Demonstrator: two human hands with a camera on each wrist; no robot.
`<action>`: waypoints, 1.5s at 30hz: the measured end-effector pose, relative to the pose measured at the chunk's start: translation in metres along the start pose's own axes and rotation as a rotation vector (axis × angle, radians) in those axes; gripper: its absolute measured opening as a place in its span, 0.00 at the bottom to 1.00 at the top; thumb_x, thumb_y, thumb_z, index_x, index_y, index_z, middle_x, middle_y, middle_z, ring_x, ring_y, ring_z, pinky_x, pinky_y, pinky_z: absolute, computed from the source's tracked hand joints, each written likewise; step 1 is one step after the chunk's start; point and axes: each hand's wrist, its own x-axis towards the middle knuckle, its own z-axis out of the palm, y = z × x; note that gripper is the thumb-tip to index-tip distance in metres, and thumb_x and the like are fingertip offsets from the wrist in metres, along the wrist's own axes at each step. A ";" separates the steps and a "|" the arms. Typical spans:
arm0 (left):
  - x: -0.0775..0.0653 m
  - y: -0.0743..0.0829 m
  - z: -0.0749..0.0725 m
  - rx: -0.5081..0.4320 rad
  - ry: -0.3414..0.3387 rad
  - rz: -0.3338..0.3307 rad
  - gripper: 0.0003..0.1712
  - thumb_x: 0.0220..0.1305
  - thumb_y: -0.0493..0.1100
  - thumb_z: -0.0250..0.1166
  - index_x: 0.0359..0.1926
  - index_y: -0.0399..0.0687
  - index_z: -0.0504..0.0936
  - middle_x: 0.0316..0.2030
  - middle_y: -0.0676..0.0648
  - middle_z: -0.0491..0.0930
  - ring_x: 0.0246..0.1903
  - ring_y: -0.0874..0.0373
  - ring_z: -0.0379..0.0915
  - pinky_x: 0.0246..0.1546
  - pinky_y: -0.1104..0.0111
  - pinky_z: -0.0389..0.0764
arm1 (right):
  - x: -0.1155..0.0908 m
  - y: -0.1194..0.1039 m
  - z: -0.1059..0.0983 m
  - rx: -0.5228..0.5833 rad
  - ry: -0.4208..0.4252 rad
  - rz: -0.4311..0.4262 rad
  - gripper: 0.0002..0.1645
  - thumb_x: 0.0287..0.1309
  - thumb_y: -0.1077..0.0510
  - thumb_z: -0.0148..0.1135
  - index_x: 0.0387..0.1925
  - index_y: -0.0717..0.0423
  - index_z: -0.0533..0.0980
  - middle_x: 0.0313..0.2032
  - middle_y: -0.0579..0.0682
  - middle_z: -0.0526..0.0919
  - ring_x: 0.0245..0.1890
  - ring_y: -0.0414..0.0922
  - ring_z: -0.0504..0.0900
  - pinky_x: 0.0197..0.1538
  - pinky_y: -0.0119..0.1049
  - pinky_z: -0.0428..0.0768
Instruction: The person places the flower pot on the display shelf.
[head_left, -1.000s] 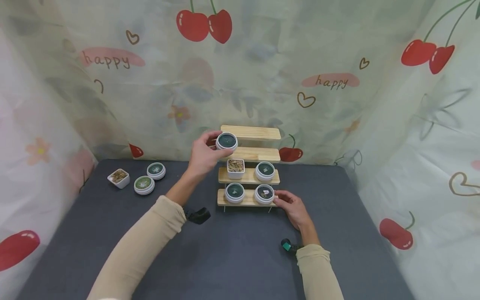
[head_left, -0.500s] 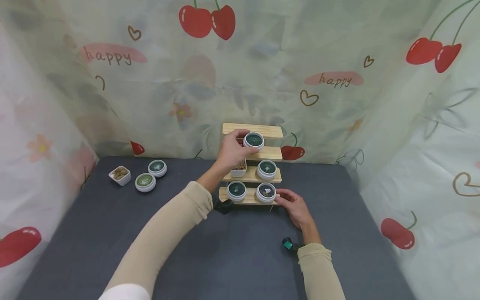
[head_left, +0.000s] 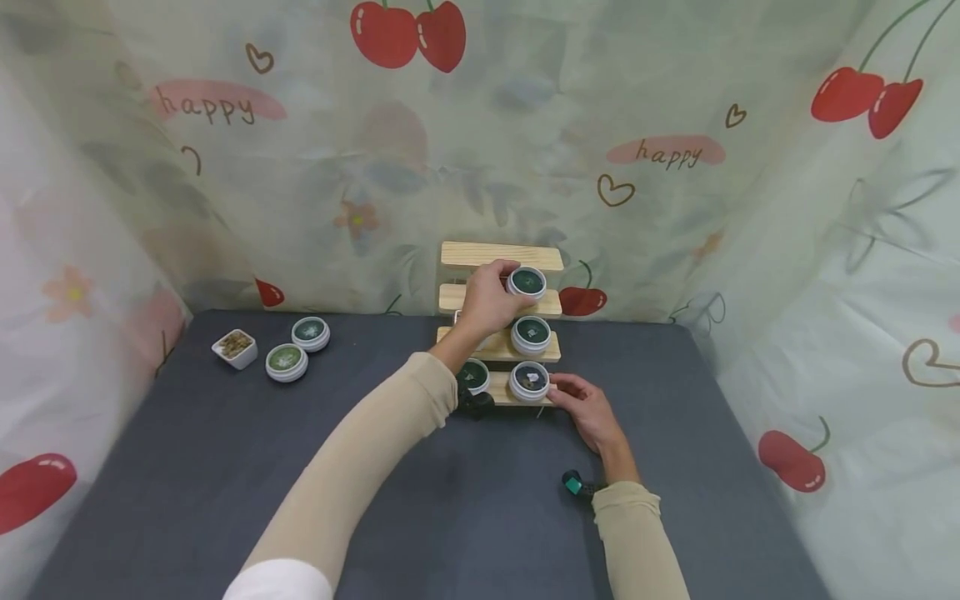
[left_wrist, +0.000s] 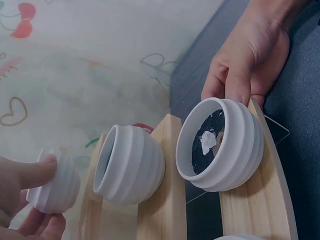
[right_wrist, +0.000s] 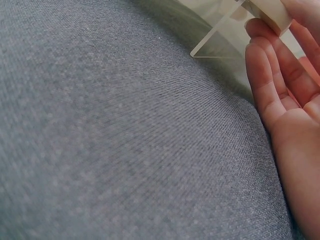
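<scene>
My left hand [head_left: 487, 300] grips a small white ribbed pot [head_left: 527, 282] with a dark green top, thumb and fingers around its sides. It is at the right end of the third board up on a tiered wooden stand [head_left: 501, 255]. Below it are a green-topped pot [head_left: 531, 335] on the second board and a pot with a white fleck in its dark fill [left_wrist: 209, 142] on the lowest. Another pot [head_left: 473, 375] is partly covered by my left wrist; a square one behind that hand is mostly hidden. My right hand [head_left: 591, 414] pinches the lowest board's right end.
On the dark table [head_left: 420, 525], to the left, stand a square white pot [head_left: 235, 348] with brown bits and two round pots, one light green [head_left: 287, 362], one darker [head_left: 311, 333]. A printed curtain [head_left: 300, 192] hangs close behind the stand. Thin clear legs [right_wrist: 215, 30] support it.
My left hand has carried the pot rightward across the stand, from the left end to the right end of the third board. The right hand has stayed at the lowest board's end.
</scene>
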 end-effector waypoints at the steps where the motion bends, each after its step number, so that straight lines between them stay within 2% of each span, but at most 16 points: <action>1: 0.001 0.000 0.001 0.001 0.002 -0.006 0.37 0.57 0.42 0.77 0.67 0.45 0.75 0.60 0.44 0.80 0.56 0.52 0.77 0.59 0.61 0.81 | 0.000 0.000 0.000 0.001 0.000 0.001 0.12 0.62 0.60 0.71 0.47 0.45 0.83 0.42 0.38 0.86 0.45 0.37 0.81 0.49 0.27 0.82; 14: 0.003 -0.006 0.012 0.020 0.008 -0.021 0.36 0.59 0.43 0.77 0.67 0.46 0.75 0.60 0.46 0.80 0.55 0.53 0.78 0.58 0.62 0.81 | 0.000 -0.001 0.000 -0.001 0.002 0.000 0.13 0.62 0.59 0.71 0.48 0.47 0.83 0.42 0.38 0.86 0.46 0.38 0.81 0.50 0.28 0.82; 25: 0.001 -0.006 0.009 0.076 0.011 0.003 0.37 0.60 0.46 0.76 0.68 0.46 0.73 0.62 0.45 0.78 0.57 0.52 0.78 0.59 0.60 0.81 | 0.000 -0.002 0.001 0.004 -0.002 -0.002 0.13 0.61 0.59 0.72 0.47 0.45 0.83 0.41 0.38 0.86 0.45 0.37 0.81 0.48 0.28 0.82; 35: -0.009 -0.021 -0.009 0.069 0.014 0.041 0.42 0.56 0.56 0.78 0.68 0.49 0.73 0.65 0.46 0.75 0.60 0.50 0.75 0.59 0.57 0.80 | -0.001 0.000 0.001 0.010 0.003 -0.004 0.12 0.61 0.60 0.71 0.45 0.44 0.84 0.41 0.39 0.86 0.43 0.37 0.81 0.47 0.28 0.82; 45: -0.032 -0.044 -0.036 0.006 0.099 0.055 0.38 0.58 0.52 0.77 0.67 0.52 0.74 0.64 0.46 0.73 0.63 0.47 0.71 0.64 0.56 0.76 | -0.001 -0.001 0.002 0.011 0.009 -0.012 0.13 0.61 0.60 0.72 0.46 0.46 0.84 0.41 0.38 0.86 0.44 0.37 0.81 0.48 0.28 0.81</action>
